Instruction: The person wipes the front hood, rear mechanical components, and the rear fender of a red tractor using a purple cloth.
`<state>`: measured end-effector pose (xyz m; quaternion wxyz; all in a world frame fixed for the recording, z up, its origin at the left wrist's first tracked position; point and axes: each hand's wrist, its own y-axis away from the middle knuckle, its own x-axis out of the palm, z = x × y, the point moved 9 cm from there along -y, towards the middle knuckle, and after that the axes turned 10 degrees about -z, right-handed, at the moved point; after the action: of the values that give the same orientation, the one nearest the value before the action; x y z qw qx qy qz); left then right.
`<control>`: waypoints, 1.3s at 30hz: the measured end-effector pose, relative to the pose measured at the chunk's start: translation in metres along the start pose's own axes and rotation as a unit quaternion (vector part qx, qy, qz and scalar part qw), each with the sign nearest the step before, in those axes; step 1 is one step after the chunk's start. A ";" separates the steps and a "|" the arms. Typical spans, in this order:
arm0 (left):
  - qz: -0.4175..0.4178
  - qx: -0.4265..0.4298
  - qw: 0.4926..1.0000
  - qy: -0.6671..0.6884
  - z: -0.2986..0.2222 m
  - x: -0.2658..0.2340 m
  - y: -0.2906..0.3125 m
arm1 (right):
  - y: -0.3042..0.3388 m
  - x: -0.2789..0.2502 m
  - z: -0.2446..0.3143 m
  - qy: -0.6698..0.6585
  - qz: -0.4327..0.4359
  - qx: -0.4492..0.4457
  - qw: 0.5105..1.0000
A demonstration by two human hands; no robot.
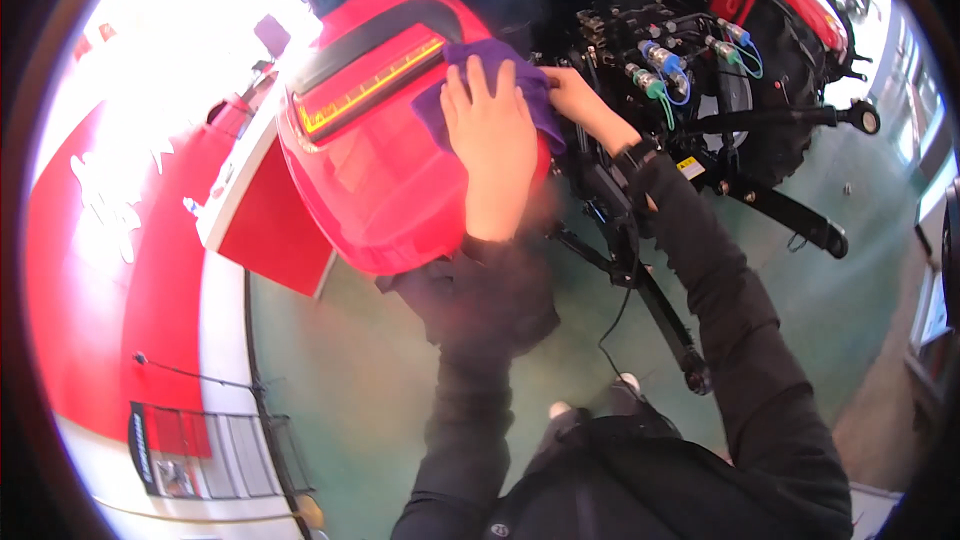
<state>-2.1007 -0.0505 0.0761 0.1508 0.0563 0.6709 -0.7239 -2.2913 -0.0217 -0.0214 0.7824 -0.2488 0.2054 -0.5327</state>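
A purple cloth [432, 112] lies bunched over the right side of a glossy red tractor fender [375, 205]. My left hand [490, 145] rests flat on the cloth with its fingers stretched out and slightly apart, pressing it against the red surface. At the fender's inner edge, my right hand [590, 110] has its fingers closed around the cloth's right side; the fingertips are partly hidden. Just left of the cloth, a dark recess in the fender carries a long yellow-and-red strip [370, 90].
Right of the fender stand hydraulic couplings [660, 60] with blue and green caps, a large black tyre [785, 110] and black linkage arms [775, 210] jutting toward me. A thin cable hangs near my feet. On the left are a red-sided counter [275, 230] and a metal rack [215, 450].
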 end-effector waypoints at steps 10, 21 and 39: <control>-0.021 0.006 0.982 0.188 0.007 -0.077 0.089 | 0.228 0.003 0.033 -0.032 0.051 0.234 0.970; -0.245 -0.091 0.963 0.068 0.115 -0.176 0.109 | 0.172 0.055 0.212 0.219 -0.097 -0.247 0.939; -0.184 -0.238 0.942 0.149 0.161 -0.155 0.210 | 0.226 0.135 0.167 0.314 -0.158 -0.271 0.896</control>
<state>-1.8723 -0.1986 -0.0654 -0.0778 0.0021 0.8370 -0.5416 -1.9811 -0.0493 -0.0339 0.4857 -0.3000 0.5345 -0.6233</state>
